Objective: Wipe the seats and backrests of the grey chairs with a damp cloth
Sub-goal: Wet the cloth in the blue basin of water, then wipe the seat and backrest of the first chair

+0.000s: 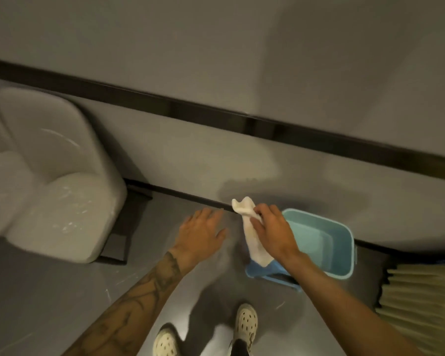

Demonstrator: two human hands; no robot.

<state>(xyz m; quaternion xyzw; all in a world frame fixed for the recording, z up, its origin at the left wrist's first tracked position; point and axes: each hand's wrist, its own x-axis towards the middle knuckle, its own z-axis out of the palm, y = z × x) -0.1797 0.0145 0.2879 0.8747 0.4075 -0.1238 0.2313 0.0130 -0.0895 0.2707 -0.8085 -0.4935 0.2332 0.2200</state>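
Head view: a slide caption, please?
Right hand holds a white cloth beside a blue basin; left hand open, grey chair at left.

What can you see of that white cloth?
The cloth is off-white and looks soft, like a small towel. The right hand pinches it near its upper part, so its top pokes up in two floppy peaks and the rest hangs down in a crumpled strip. It hangs beside the pale blue bucket. The left hand is apart from it. Whether it is wet cannot be told.

Grey padded chair at left, seat streaked, white cloth hanging limp, possibly damp
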